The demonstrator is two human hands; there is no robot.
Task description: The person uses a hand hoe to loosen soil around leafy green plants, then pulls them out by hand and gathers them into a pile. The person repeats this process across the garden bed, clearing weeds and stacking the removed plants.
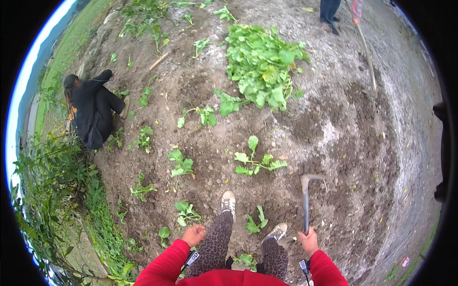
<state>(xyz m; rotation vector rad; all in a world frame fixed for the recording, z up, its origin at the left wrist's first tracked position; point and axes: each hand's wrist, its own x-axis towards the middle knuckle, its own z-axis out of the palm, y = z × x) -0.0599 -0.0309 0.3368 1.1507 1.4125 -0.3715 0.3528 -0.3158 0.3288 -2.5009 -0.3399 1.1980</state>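
Note:
My right hand (pixel 308 240) is closed around the handle of a hoe (pixel 306 203), whose metal head rests on loose, dark soil up and to the right of my feet. My left hand (pixel 194 235), its fingers curled in with nothing seen in them, hangs beside my left thigh. A leafy seedling (pixel 186 213) stands just above that hand. Between my shoes grows another small plant (pixel 257 220), and a wider one (pixel 260 162) spreads on the ground ahead. Farther off lies a big heap of green leafy plants (pixel 261 68).
A person in black (pixel 93 107) crouches at the left among seedlings. At the top right another person (pixel 329 14) stands by a long-handled tool (pixel 367 57) touching the soil. A short wooden stick (pixel 159 61) lies on the ground. Bushes (pixel 53 193) border the left side.

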